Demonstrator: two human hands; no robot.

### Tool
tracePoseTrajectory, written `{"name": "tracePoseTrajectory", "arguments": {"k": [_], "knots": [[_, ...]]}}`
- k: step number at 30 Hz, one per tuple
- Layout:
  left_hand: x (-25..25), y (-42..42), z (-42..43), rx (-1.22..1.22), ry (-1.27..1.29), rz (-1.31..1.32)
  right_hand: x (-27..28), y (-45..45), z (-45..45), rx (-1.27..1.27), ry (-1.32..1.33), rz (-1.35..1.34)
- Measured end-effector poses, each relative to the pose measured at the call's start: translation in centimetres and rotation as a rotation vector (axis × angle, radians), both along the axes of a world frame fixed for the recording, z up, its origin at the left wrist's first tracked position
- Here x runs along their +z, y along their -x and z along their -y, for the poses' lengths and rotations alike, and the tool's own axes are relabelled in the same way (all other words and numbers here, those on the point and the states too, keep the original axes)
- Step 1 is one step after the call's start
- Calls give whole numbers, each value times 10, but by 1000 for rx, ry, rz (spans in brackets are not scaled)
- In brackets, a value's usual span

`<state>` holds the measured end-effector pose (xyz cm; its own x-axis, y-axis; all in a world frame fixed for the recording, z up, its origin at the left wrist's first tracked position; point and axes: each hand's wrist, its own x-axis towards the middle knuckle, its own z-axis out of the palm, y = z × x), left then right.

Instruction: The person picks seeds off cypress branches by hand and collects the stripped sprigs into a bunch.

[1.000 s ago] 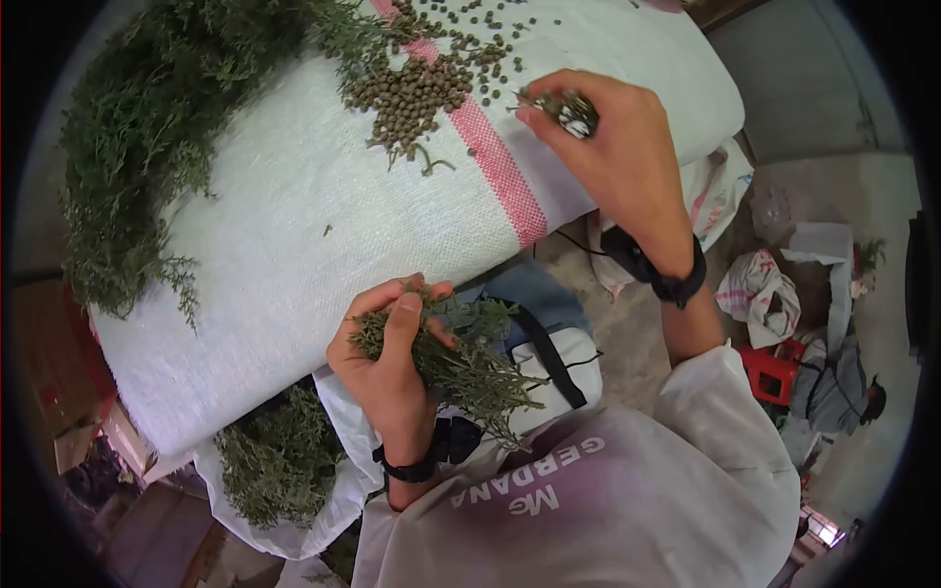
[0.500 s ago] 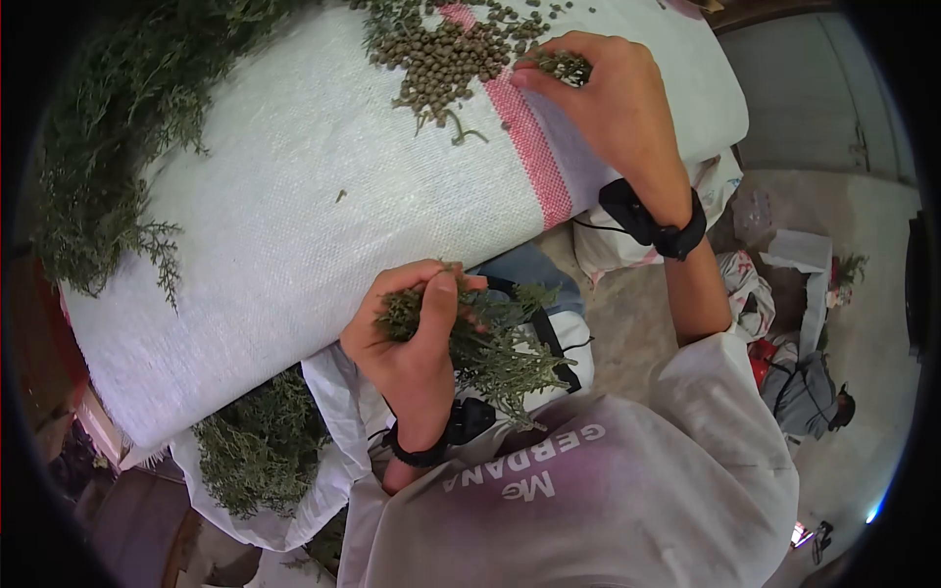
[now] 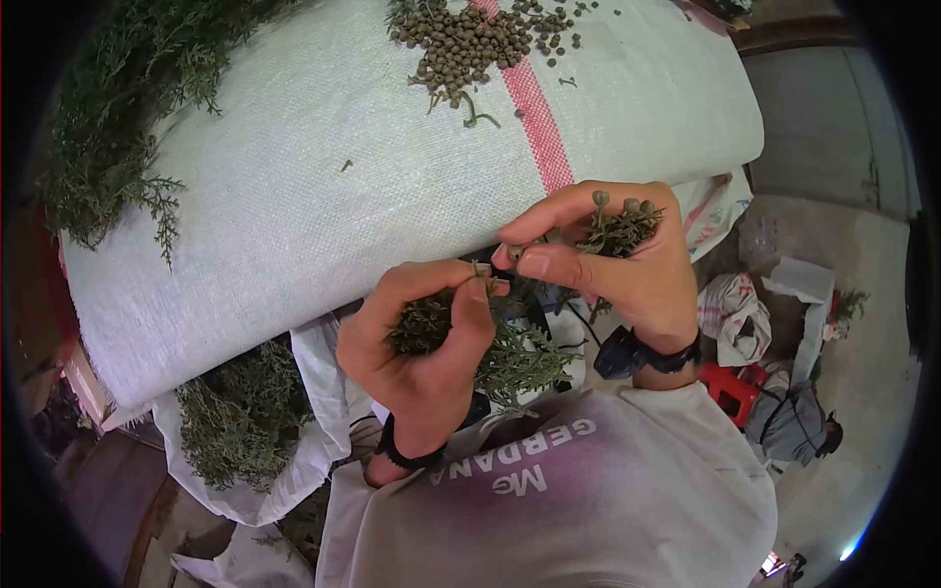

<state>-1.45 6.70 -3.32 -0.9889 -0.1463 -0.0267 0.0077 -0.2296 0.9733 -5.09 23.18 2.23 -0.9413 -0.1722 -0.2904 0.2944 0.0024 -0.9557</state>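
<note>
My left hand (image 3: pixel 417 338) is closed around a bunch of green evergreen sprigs (image 3: pixel 529 363), whose scaly tips hang out past the thumb. Its thumb and forefinger pinch a thin stem end. Close beside it, my right hand (image 3: pixel 627 260) holds a small round cone (image 3: pixel 516 253) between thumb and forefinger. A short sprig bearing a few round cones (image 3: pixel 622 230) is tucked in the same palm. Beyond both hands, a pile of brown round cones (image 3: pixel 461 49) lies on a white woven sack (image 3: pixel 323 206) with a pink stripe.
Evergreen branches (image 3: pixel 127 118) cover the sack's left end. Below it, an open white bag (image 3: pixel 319 392) holds more greenery. On the floor at right are a red stool (image 3: pixel 732 387), a bundled white sack (image 3: pixel 733 318) and a person in grey (image 3: pixel 792 421).
My right hand has come down from beside the cone pile to my left hand, and now pinches a cone there. My left hand stays nearly in place with the sprigs.
</note>
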Motion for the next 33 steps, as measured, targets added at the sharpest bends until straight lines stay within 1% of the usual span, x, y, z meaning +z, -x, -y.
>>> {"name": "tracePoseTrajectory", "arguments": {"k": [1,3,6,9,10,13,15,17,26,29,33], "knots": [[1,0,-2,14,32,-21,-2,-2,0,-53,50,52],[3,-1,-5,25,68,-39,-6,-8,-1,-68,86,58],[5,-4,-9,36,238,-62,-12,-14,-5,-100,149,67],[7,-3,-13,35,247,-76,-20,-17,-10,-81,138,-68],[7,-3,-15,35,248,-82,-22,-18,-12,-78,139,-64],[4,-3,-19,20,232,-115,-29,-21,-18,-50,226,-140],[4,-4,-19,15,229,-138,-31,-22,-19,-44,237,-128],[5,-4,-20,4,248,-94,-31,-22,-19,-57,252,-119],[12,-1,-13,-110,273,-18,-38,-20,-22,11,209,-287],[9,-1,-13,-121,242,-32,-35,-21,-23,21,65,-393],[11,-2,-11,-171,222,-46,-33,-21,-23,28,16,-447]]}}
